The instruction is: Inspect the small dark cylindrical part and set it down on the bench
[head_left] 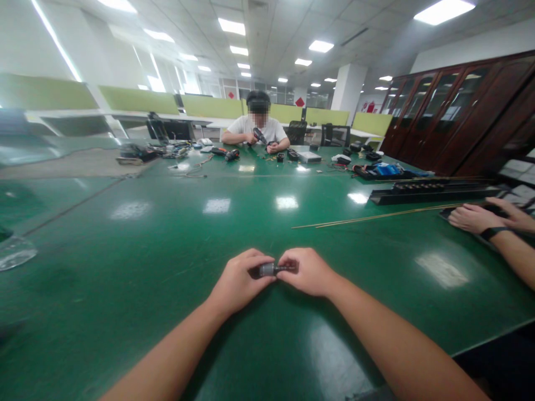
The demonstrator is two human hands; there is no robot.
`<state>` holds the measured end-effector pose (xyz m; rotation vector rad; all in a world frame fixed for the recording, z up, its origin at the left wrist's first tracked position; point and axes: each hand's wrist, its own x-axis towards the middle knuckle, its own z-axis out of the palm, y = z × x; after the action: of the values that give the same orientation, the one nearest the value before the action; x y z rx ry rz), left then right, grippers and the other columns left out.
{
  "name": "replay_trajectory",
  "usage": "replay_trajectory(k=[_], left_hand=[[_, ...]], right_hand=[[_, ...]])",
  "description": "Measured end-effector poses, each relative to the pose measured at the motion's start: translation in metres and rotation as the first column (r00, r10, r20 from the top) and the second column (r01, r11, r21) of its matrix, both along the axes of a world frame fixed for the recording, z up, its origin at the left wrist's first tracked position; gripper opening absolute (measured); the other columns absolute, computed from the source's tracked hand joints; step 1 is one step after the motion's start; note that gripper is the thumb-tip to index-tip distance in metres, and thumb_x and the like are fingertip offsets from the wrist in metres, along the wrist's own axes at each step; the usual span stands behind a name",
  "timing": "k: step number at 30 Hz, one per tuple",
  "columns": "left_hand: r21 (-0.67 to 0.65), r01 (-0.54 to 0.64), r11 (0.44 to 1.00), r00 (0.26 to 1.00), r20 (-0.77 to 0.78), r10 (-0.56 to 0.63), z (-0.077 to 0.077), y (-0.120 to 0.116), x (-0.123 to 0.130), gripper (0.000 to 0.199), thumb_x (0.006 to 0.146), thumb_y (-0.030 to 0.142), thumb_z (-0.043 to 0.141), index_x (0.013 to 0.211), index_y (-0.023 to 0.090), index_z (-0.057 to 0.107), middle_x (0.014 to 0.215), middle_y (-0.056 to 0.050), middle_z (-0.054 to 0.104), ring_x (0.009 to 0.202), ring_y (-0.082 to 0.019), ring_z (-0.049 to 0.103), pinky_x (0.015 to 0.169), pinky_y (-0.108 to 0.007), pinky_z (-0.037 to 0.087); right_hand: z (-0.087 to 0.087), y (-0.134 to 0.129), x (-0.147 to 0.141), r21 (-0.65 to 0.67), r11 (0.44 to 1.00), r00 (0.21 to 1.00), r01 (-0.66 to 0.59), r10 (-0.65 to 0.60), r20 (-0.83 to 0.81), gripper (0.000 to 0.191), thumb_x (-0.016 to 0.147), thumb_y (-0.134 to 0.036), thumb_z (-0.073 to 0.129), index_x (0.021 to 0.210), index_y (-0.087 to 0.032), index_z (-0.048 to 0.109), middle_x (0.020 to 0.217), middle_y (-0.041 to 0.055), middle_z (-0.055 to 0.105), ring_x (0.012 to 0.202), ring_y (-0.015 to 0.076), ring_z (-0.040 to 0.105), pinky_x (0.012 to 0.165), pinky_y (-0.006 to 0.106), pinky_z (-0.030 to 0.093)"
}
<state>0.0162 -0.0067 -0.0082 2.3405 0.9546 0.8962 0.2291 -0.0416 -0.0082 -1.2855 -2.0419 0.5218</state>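
Near the front middle of the green table point(179, 245), a small grey cylindrical part point(267, 269) with a thin dark shaft point(288, 268) lies level between my two hands. It resembles a drill chuck with a bit, but I cannot tell for certain. My left hand point(242, 278) is closed around the cylinder's left end, thumb and fingers on either side. From the right, my right hand point(307, 272) pinches the shaft close to the cylinder. Its fingers hide part of the shaft, and my left fingers cover the cylinder's far end.
Across the table a person point(273, 127) holds a power drill point(259, 135). Tools and small parts lie along the far side. Thin brass-coloured rods point(355, 220) and a black channel point(418, 194) lie on the right, near another person's hands point(474, 219). A clear plastic object point(16, 253) sits left.
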Motion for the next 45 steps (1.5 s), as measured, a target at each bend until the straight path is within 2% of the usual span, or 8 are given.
replay_trajectory(k=[14,26,45], left_hand=[[0.010,-0.005,1.000,1.000,0.009,0.005,-0.0006,0.0002,-0.0014,0.023,0.078,0.025,0.077,0.100,0.028,0.074,0.097,0.001,0.070,0.089,-0.015,0.065,0.081,-0.026,0.050],[0.041,-0.016,0.999,1.000,0.020,0.015,0.0009,-0.0005,-0.0009,0.022,0.078,0.025,0.075,0.100,0.027,0.074,0.097,0.000,0.070,0.089,-0.016,0.065,0.081,-0.027,0.051],[0.045,-0.025,0.999,1.000,0.015,0.024,0.0008,0.0013,-0.0020,0.023,0.077,0.026,0.076,0.099,0.026,0.075,0.097,-0.002,0.071,0.089,-0.018,0.066,0.082,-0.029,0.052]], right_hand=[[-0.0008,0.0010,0.0010,-0.029,0.999,1.000,0.013,-0.013,-0.004,0.010,0.077,-0.023,0.072,0.086,-0.019,0.071,0.079,0.0004,0.069,0.070,0.0144,0.059,0.064,0.024,0.043],[-0.0023,0.0018,0.0024,-0.040,0.999,1.000,0.019,-0.019,-0.005,0.013,0.079,-0.029,0.073,0.086,-0.020,0.070,0.077,-0.0006,0.068,0.067,0.0131,0.058,0.061,0.023,0.040],[0.0011,0.0010,0.0016,-0.050,0.998,0.999,0.035,-0.034,0.031,0.009,0.081,-0.027,0.070,0.085,-0.020,0.071,0.076,0.0001,0.068,0.066,0.0135,0.057,0.061,0.023,0.039]])
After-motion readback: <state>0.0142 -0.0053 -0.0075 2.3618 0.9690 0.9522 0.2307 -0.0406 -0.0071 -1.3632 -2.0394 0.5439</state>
